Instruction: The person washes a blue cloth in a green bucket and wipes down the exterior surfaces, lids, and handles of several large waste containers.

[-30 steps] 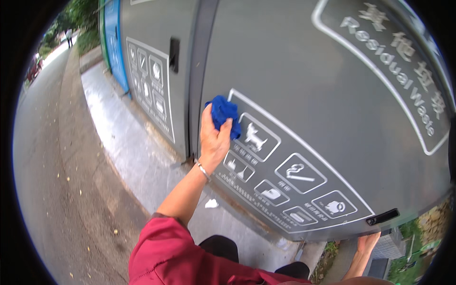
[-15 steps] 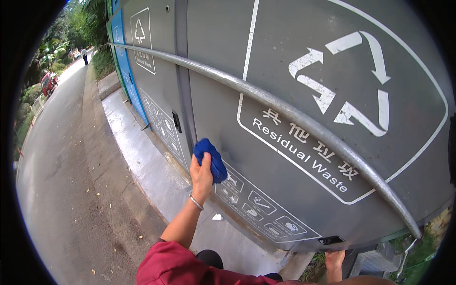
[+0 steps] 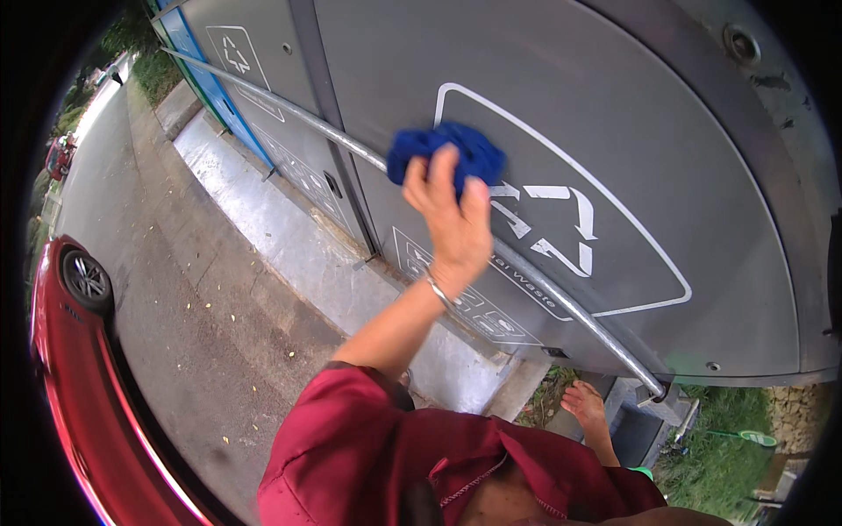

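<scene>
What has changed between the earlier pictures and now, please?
The left hand moved up the grey panel with the blue cloth, from the small pictograms to the recycling symbol. The right hand, earlier at the panel's edge beside the black latch, is now apart from it and open. A red car has come into view at left. The left hand still holds the cloth.

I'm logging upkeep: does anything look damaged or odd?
Dark marks blotch the grey frame below the round fitting at upper right, away from the blue cloth in the left hand; the surface around them is plainer. Dirt or chipped paint, I cannot tell.
</scene>
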{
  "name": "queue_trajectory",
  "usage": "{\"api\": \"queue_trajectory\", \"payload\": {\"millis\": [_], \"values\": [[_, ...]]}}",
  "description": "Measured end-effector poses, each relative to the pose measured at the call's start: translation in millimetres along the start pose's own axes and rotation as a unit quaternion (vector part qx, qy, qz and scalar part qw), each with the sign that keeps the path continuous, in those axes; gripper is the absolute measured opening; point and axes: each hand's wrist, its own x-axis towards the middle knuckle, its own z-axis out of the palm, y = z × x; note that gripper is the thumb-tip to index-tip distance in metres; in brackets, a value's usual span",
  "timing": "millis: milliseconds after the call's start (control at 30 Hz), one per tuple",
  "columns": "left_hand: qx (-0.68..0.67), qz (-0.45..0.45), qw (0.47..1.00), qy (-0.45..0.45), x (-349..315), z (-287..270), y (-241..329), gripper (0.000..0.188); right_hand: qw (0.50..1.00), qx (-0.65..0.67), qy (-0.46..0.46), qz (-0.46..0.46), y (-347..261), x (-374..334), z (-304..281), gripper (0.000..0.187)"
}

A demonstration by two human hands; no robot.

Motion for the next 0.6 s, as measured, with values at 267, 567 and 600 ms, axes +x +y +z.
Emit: {"api": "queue_trajectory", "payload": {"millis": [267, 567, 600], "values": [[-0.040, 0.345, 0.931, -0.112, -74.7, 43.4, 35.5, 0.036, 1.000, 0.000, -0.017, 0.025, -19.9, -107.2, -11.0, 0.029], [-0.055, -0.067, 0.956, 0.281, 188.8, 1.8, 14.3, 0.056, 0.998, -0.026, 0.063, 0.016, 42.0, -101.7, -144.2, 0.030], [-0.056, -0.068, 0.959, 0.271, 181.4, 10.7, 32.7, 0.056, 0.998, -0.024, 0.061, 0.013, 63.0, -86.5, -167.9, 0.030]]}}
